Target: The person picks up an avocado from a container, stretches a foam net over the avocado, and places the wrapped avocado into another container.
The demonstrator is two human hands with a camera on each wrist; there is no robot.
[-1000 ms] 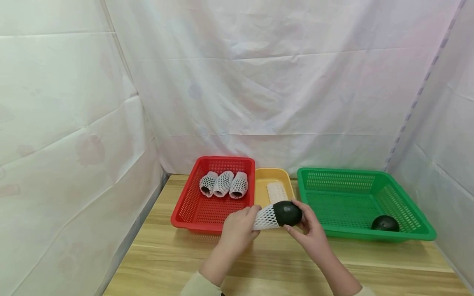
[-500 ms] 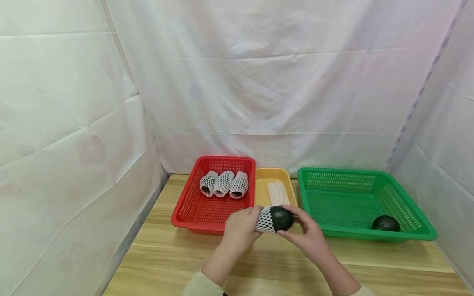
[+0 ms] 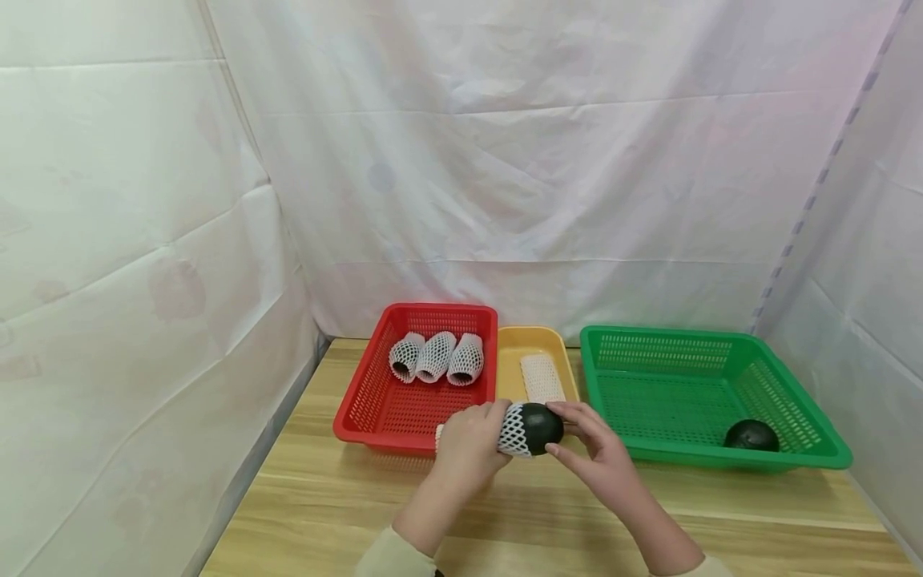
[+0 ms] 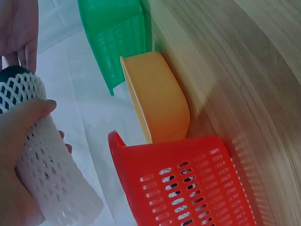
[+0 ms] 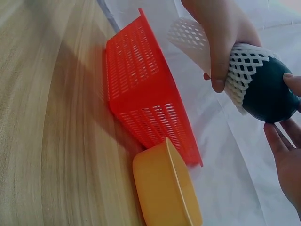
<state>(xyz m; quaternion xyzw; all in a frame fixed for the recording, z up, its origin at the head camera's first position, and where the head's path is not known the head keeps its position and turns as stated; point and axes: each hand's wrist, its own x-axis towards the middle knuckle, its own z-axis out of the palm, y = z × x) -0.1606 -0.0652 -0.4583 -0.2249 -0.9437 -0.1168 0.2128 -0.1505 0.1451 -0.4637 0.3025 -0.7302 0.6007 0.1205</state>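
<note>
My left hand [image 3: 469, 445] grips a white foam net sleeve [image 3: 513, 433] in front of the yellow tray. A dark green avocado [image 3: 542, 429] sits partly inside it, its rounded bare end pointing right. With fingertips and thumb, my right hand [image 3: 600, 450] holds that bare end. In the left wrist view the sleeve's loose tail [image 4: 70, 193] extends well past my left hand. The right wrist view shows the net stretched around part of the avocado [image 5: 270, 92]. Another foam sleeve [image 3: 542, 378] lies flat in the yellow tray [image 3: 510, 340].
On the left, a red basket [image 3: 360, 401] holds three netted fruits [image 3: 436, 357]. A green basket [image 3: 671, 393] stands on the right with one bare avocado [image 3: 751, 435] in its near right corner. The wooden table [image 3: 332, 513] runs up to white cloth walls [image 3: 519, 184].
The avocado has moved left, deeper into the sleeve, with my right hand following. More of the sleeve's tail now shows left of my left hand, which has stayed nearly in place.
</note>
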